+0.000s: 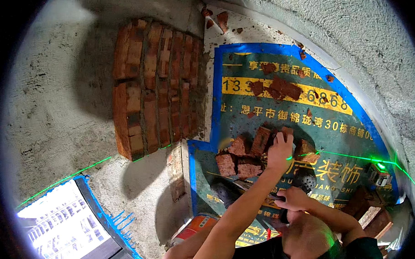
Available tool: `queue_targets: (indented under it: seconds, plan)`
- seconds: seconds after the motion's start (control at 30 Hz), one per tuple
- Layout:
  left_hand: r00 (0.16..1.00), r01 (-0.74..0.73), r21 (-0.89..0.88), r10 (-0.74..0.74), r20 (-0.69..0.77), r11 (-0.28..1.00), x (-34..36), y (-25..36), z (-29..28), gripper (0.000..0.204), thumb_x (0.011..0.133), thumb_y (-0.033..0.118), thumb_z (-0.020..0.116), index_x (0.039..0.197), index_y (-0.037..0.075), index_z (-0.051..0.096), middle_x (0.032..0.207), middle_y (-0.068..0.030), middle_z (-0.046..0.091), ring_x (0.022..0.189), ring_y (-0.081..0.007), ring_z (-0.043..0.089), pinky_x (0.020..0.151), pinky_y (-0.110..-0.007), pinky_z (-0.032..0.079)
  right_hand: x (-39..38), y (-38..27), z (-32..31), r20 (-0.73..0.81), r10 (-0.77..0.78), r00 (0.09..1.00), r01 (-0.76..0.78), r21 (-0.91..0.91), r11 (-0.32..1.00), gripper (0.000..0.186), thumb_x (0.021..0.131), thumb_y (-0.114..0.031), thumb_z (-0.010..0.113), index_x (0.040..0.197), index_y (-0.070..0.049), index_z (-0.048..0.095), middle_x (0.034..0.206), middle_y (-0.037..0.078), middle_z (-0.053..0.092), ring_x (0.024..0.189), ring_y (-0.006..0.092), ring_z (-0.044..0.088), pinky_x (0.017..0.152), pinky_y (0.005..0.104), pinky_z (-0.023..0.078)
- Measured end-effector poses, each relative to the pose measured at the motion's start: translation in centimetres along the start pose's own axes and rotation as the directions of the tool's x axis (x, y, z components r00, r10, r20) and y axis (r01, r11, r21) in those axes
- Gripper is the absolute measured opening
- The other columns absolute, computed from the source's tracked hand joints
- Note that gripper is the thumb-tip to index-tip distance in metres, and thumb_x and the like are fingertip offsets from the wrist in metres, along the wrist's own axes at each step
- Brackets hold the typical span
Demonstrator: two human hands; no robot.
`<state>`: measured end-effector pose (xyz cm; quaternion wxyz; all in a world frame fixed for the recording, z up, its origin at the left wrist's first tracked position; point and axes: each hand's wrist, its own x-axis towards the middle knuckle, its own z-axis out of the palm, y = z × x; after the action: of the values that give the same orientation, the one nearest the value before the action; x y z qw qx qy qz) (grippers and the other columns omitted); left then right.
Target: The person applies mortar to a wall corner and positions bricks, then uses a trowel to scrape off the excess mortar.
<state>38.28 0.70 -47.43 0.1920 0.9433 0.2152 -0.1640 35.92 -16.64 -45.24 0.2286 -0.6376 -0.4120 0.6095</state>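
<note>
My left hand [280,152] reaches to a small heap of broken red bricks on the floor sheet. Its fingers are bent round a brick piece [287,131] at the back of the heap, which they partly hide. Left of that hand, another brick piece [261,141] leans at a slant, and a rough chunk [249,170] lies in front of it. Nearer my body, my right hand [296,199] is closed on a dark handle [277,197]; the tool's other end cannot be made out. My dark shoes [304,180] are beside the heap.
A mortared brick stack [158,90] rises against the grey wall on the left. A laser level [380,174] throws green lines at the right. More bricks [377,221] lie near my right side. An orange bucket [198,226] stands at lower left. Rubble [284,89] litters the printed floor sheet [280,113].
</note>
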Motion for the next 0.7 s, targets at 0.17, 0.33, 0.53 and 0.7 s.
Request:
queue_targets:
  seconds: [0.17,0.33,0.53,0.7]
  plan:
    - [0.907,-0.128,-0.113,0.070,-0.415,0.985,2.2,-0.7,-6.5,0.039,0.069,0.013,0.076,0.104,0.010,0.059,0.089,-0.0132,0.049,0.076,-0.0333,0.057,0.060,-0.044,0.049,-0.2,0.1,0.0,-0.033,-0.007,0.999,0.009,0.052,0.999,0.041,0.086,-0.047,0.059,0.090,-0.007,0.066,0.074,0.022,0.065,0.073,0.0420,0.066,0.068,0.0523,0.053]
    - [0.886,0.095,0.317,0.065,-0.459,0.943,6.9,-9.9,-11.5,0.035,0.068,0.016,0.074,0.099,0.009,0.059,0.097,-0.0144,0.046,0.085,-0.0319,0.056,0.067,-0.046,0.049,-0.1,0.8,0.7,-0.105,-0.057,0.993,0.064,0.063,0.996,0.033,0.084,-0.043,0.064,0.086,-0.010,0.065,0.072,0.020,0.065,0.071,0.0416,0.065,0.065,0.0519,0.053]
    - [0.981,0.160,0.729,-0.027,-0.190,0.666,11.6,-21.5,-12.2,0.020,0.082,0.011,0.070,0.099,0.002,0.067,0.108,-0.0142,0.049,0.099,-0.0330,0.054,0.081,-0.044,0.050,-0.1,-0.5,-0.6,-0.004,-0.020,1.000,0.020,0.045,0.999,0.031,0.084,-0.040,0.065,0.092,-0.010,0.067,0.073,0.019,0.066,0.070,0.0415,0.065,0.064,0.0513,0.053]
    - [0.963,0.267,0.784,-0.128,-0.236,0.561,14.7,-22.8,-11.3,0.008,0.078,0.008,0.074,0.074,0.003,0.070,0.102,-0.0119,0.049,0.090,-0.0311,0.055,0.070,-0.042,0.052,0.1,0.0,0.3,-0.113,-0.093,0.989,0.099,0.046,0.994,0.032,0.083,-0.040,0.066,0.085,-0.008,0.065,0.072,0.019,0.065,0.069,0.0414,0.065,0.062,0.0501,0.053]
